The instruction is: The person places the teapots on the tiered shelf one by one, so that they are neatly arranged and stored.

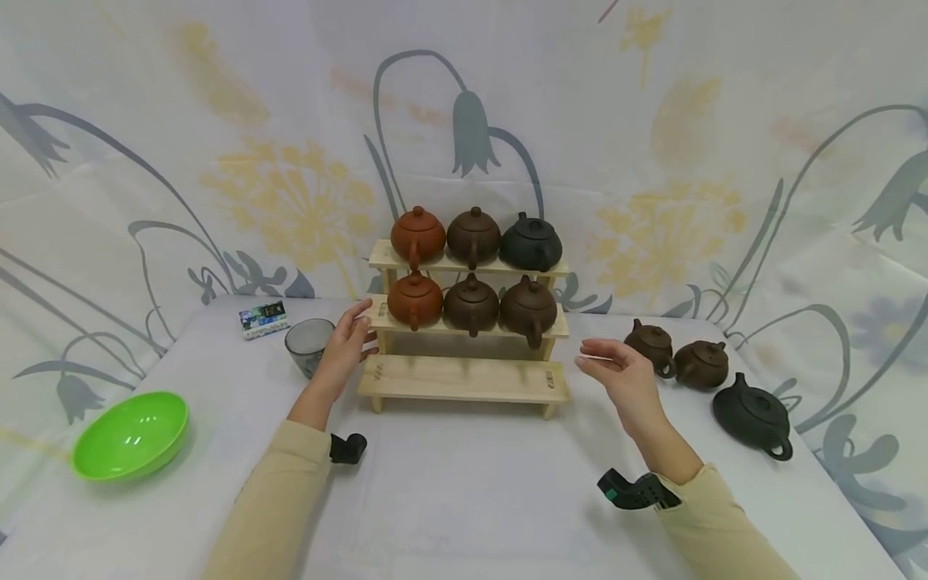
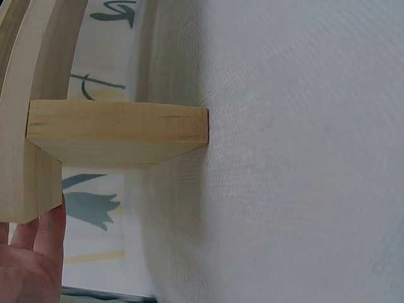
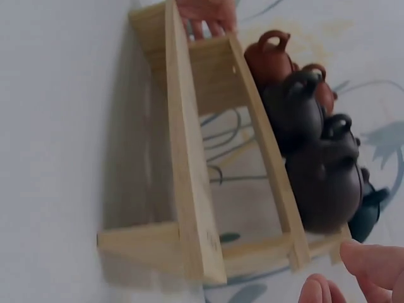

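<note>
A three-tier wooden stand [image 1: 464, 379] rises in steps at the middle of the table. Its top tier bears an orange clay teapot [image 1: 418, 234], a brown one [image 1: 474, 236] and a black one [image 1: 532, 243]. On the middle tier sit another orange teapot [image 1: 415, 299] and two dark brown teapots [image 1: 471, 303]. My left hand [image 1: 350, 342] is at the stand's left side, its fingers fairly straight and touching the end of a shelf [image 2: 38, 202]. To the right of the stand, my right hand [image 1: 622, 377] hovers apart from it, fingers loosely bent with nothing between them.
Two brown teapots [image 1: 701, 365] and a black teapot [image 1: 752, 415] stand on the right of the table, just beyond my right hand. A grey glass cup [image 1: 308, 345] is beside my left wrist. Farther left are a small patterned packet [image 1: 263, 320] and a green bowl [image 1: 130, 435].
</note>
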{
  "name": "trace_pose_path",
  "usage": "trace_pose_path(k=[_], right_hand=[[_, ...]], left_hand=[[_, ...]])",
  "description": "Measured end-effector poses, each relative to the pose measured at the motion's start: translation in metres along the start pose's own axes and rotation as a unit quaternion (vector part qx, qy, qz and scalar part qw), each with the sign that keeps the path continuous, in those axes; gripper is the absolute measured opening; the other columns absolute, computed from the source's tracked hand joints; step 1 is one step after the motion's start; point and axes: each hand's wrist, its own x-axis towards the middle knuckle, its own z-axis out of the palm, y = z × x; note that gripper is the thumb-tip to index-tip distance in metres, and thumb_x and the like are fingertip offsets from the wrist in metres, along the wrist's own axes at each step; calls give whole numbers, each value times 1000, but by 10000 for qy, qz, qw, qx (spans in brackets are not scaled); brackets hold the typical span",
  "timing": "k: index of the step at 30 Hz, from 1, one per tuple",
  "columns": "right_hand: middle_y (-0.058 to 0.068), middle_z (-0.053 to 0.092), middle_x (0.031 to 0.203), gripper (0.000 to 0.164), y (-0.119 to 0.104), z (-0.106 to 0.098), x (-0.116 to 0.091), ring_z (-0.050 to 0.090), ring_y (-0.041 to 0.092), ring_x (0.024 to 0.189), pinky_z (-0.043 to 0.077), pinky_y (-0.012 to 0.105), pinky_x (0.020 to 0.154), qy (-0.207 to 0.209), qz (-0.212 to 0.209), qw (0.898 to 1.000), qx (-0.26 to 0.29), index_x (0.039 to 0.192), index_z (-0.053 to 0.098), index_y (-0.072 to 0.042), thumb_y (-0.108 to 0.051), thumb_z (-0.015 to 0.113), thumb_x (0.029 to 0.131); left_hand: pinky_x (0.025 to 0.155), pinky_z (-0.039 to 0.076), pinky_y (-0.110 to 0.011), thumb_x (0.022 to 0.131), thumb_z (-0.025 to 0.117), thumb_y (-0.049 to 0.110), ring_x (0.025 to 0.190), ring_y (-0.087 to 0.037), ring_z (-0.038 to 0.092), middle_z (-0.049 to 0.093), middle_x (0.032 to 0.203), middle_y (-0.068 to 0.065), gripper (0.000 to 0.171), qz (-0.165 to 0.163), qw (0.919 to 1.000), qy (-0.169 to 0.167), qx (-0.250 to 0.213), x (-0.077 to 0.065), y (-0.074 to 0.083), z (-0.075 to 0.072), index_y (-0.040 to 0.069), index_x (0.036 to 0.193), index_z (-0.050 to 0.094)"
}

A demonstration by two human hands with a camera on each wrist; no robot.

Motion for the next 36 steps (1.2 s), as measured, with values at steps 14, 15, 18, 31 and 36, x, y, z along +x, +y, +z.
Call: trace_pose_path(k=[14, 15, 18, 31, 36], right_hand=[[-11, 65, 90, 21, 26, -52, -8, 61, 1, 82, 48, 13, 74, 517, -60, 9961, 716, 99, 66, -12, -1, 71, 81], [-11, 65, 89, 22, 27, -54, -9, 62, 2, 82, 48, 13, 73, 545, -79, 9956, 762, 97, 66, -15, 0, 71, 81], [-11, 65, 88, 23, 31, -61, -11, 62, 2, 80, 48, 13, 72, 636, -78, 9938, 904, 94, 67, -17, 2, 70, 81], [-13, 62, 91, 29, 59, -96, 0, 58, -2, 79, 46, 10, 68, 1261, 409, 9903, 416, 106, 64, -5, 0, 72, 79], [-18, 58, 90, 30, 61, -103, 7, 52, -3, 82, 44, 8, 66, 1312, 733, 9884, 222, 109, 62, -9, -2, 72, 80]], left_hand=[[100, 35, -47, 104, 30, 25, 126, -35, 38, 34, 141, -18, 46, -67, 10000, -22, -34, -3, 3, 2, 17, 148, 23], [100, 35, -47, 104, 30, 25, 126, -35, 38, 34, 141, -18, 46, -54, 10000, -31, -43, -3, 3, 2, 17, 148, 23], [99, 36, -47, 104, 30, 25, 126, -35, 38, 33, 142, -18, 46, -6, 10000, -54, -48, -3, 2, 1, 17, 148, 23], [99, 37, -46, 104, 31, 26, 125, -35, 39, 34, 142, -18, 46, 30, 10000, -35, 1, -2, 2, 1, 16, 148, 23], [99, 37, -47, 104, 31, 25, 125, -35, 39, 34, 143, -18, 46, 25, 10000, -27, -9, -2, 2, 2, 16, 148, 24]])
